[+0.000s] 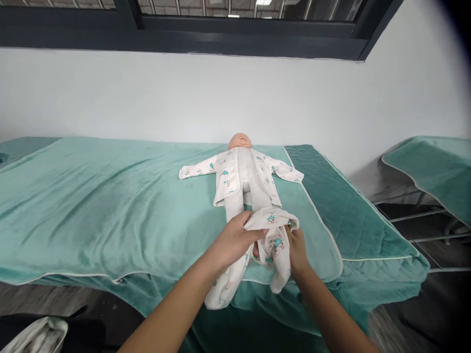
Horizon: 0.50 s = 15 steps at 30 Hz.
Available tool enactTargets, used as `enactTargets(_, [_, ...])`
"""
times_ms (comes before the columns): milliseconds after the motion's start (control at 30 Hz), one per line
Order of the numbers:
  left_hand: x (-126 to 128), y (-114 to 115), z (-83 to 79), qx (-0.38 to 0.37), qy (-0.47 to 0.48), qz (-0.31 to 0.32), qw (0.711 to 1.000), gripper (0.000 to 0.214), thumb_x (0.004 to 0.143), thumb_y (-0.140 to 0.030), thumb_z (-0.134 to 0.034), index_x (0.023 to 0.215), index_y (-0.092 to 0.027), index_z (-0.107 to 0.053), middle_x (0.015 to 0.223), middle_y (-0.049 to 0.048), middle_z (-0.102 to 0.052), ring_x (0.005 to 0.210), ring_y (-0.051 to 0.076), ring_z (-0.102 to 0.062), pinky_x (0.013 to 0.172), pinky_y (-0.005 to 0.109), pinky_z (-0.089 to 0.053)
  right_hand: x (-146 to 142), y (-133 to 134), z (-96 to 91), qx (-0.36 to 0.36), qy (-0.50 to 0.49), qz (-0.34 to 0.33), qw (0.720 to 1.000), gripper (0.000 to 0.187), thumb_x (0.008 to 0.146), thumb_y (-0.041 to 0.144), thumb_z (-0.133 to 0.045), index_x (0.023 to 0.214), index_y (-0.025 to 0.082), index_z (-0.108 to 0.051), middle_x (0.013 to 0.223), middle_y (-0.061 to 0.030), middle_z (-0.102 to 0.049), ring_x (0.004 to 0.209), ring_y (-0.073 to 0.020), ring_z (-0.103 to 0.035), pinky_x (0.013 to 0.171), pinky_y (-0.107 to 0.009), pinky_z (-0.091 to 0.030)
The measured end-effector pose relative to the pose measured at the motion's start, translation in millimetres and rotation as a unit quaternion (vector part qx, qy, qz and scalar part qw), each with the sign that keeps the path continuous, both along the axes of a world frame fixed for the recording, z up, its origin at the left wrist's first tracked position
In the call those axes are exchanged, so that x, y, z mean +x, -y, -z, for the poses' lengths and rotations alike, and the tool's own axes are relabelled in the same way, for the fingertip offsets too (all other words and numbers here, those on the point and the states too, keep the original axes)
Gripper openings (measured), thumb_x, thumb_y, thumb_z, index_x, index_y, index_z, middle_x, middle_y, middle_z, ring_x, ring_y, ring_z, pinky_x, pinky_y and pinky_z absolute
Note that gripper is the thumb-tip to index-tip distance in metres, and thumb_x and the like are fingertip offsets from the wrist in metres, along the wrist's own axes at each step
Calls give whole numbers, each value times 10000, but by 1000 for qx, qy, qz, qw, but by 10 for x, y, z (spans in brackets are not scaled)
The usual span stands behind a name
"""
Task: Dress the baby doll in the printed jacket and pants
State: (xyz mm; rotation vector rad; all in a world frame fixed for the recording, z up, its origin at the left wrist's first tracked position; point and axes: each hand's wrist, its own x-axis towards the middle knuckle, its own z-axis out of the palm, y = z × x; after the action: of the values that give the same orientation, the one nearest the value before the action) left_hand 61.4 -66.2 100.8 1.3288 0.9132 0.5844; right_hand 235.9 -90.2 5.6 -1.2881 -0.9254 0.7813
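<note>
A baby doll (240, 140) lies on its back, its head toward the wall. Over a plain white undersuit (248, 169) it wears a white patterned jacket (227, 171), open down the front with both sleeves spread. My left hand (237, 238) is closed on the waistband of patterned baby pants (277, 245) at the doll's lower legs. On the other side of the waistband, my right hand (297, 247) grips the same pants. Both pant legs hang toward me, over the bed's near edge. The doll's feet are mostly hidden by the cloth and my hands.
A light green blanket (110, 206) covers the bed, above a darker quilted cover (353, 220). The wall (184, 98) and a dark window frame (239, 37) stand behind. Another green-covered bed (437, 166) is at the right. Some cloth (40, 336) lies at the lower left.
</note>
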Motion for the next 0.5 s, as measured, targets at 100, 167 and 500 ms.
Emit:
enactTargets(100, [40, -185, 8, -5, -6, -12, 1000, 233, 841, -388, -605, 989, -210, -577, 612, -38, -531, 539, 165, -546, 514, 283, -449, 59, -276, -37, 4, -43, -33, 999, 184, 797, 404, -626, 851, 229, -638, 783, -34, -682, 751, -231, -602, 725, -365, -499])
enactTargets(167, [63, -327, 17, 68, -23, -43, 996, 188, 834, -344, -603, 969, -215, -581, 642, -36, -548, 571, 159, -552, 551, 279, -454, 69, -410, -57, 5, -63, -47, 997, 184, 781, 405, -644, 846, 233, -643, 761, -33, -688, 772, -244, -620, 738, -375, -508])
enactTargets(500, [164, -487, 77, 198, -66, -32, 977, 168, 846, -310, -580, 979, -210, -600, 919, 9, -666, 864, 206, -627, 728, 302, -479, 188, -488, -38, -26, -108, -69, 991, 279, 805, 424, -595, 960, 208, -679, 850, -61, -734, 762, -251, -669, 738, -406, -539])
